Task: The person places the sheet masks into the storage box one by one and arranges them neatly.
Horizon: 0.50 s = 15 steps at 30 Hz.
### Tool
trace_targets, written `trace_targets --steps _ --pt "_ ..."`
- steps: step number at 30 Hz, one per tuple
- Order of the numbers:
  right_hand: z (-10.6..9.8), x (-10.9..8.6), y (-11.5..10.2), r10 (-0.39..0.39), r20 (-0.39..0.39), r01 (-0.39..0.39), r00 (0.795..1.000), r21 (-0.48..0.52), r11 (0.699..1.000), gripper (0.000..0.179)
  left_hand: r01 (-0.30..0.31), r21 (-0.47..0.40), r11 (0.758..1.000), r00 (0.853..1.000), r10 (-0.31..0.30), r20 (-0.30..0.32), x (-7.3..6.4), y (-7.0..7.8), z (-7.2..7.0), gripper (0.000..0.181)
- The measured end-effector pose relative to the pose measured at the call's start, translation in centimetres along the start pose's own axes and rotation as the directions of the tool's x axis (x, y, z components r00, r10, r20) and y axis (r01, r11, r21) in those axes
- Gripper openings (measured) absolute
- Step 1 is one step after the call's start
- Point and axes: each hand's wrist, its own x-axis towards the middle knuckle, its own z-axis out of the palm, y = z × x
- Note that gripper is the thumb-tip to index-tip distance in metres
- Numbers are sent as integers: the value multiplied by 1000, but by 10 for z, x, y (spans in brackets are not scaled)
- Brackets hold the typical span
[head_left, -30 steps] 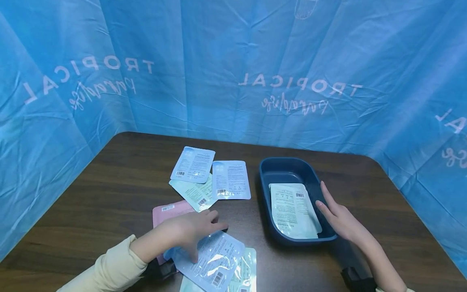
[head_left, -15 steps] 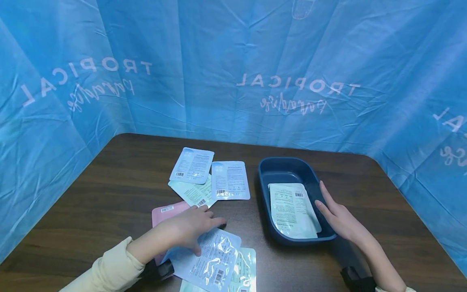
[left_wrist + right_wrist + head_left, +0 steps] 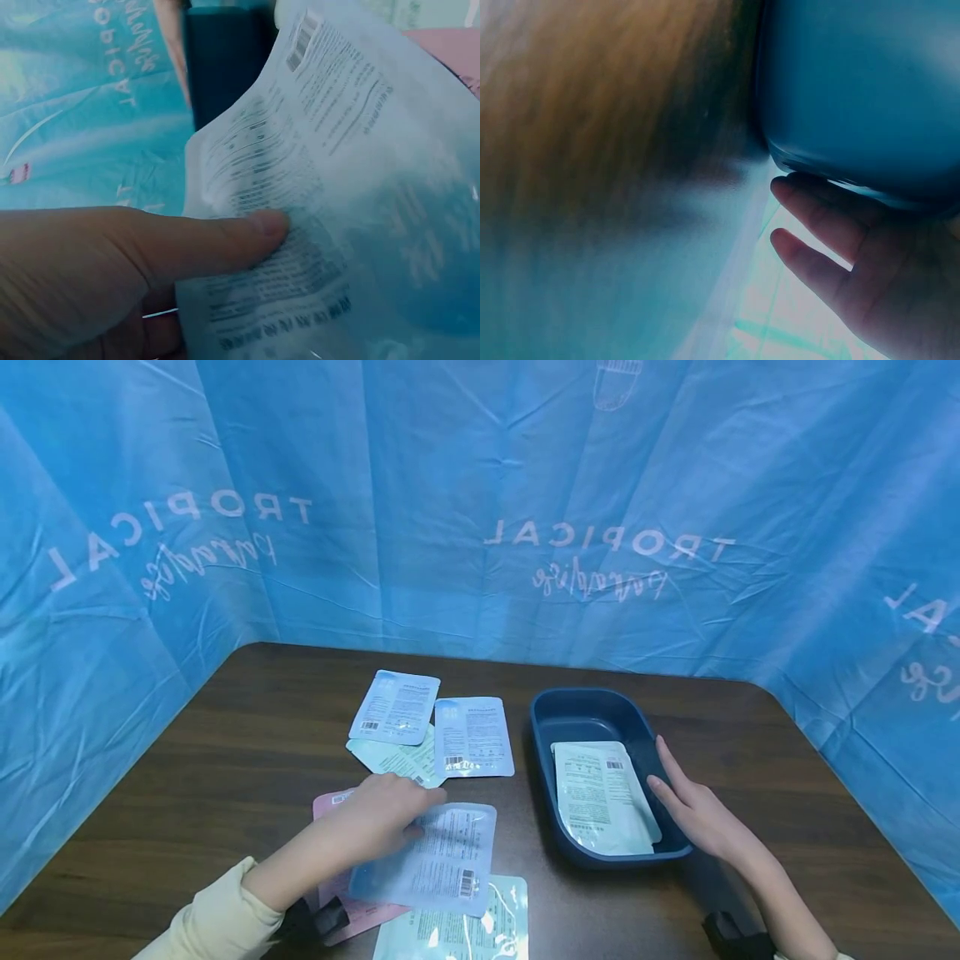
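Note:
My left hand (image 3: 378, 818) pinches a light blue sheet mask packet (image 3: 438, 864) by its upper left part. In the left wrist view the thumb (image 3: 217, 244) lies across the packet's printed side, with the other fingers mostly hidden behind it. The packet is lifted over a pink packet (image 3: 367, 917) and a green packet (image 3: 453, 935). My right hand (image 3: 705, 814) rests against the right side of a dark blue bin (image 3: 551, 793), its fingers fairly straight. White-green packets (image 3: 603, 793) lie stacked in the bin.
Beyond the left hand lie two light blue packets (image 3: 393, 706) (image 3: 474, 737) and a green one (image 3: 405, 758) partly under them. A blue printed cloth (image 3: 450, 527) hangs around the far edges of the brown table (image 3: 247, 735).
My left hand has taken hold of the blue packet and raised it, turning it more upright. More of the pink and green packets below now shows. The right hand stays at the bin.

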Motion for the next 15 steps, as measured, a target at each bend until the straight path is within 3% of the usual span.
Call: trace_targets --steps 3,5,7,8,9,11,13,15 --pt "0 0 1 -7 0 7 1000 6 1000 69 25 -58 998 999 -27 -35 0 -4 -5 25" --pt "0 0 1 -11 1 11 1000 10 1000 69 52 -154 987 996 -61 -59 -1 -6 -9 26" --pt "0 0 1 -12 2 12 1000 8 1000 69 77 -279 957 991 -105 -86 -1 -8 -11 28" --pt "0 0 1 -11 1 11 1000 7 1000 69 84 -358 930 987 -127 -97 0 -9 -12 28" --pt "0 0 0 -8 1 8 1000 6 1000 69 88 -440 894 984 -147 -102 0 -9 -13 28" --pt "0 0 0 -4 -1 4 1000 2 1000 68 89 -595 799 978 -184 -101 2 -9 -14 25" --pt "0 0 0 -3 -3 3 1000 0 1000 68 87 -743 664 976 -206 -70 4 -9 -14 23" --pt "0 0 0 -1 -1 1 1000 2 1000 69 101 -852 514 976 -219 -16 6 -8 -15 23"
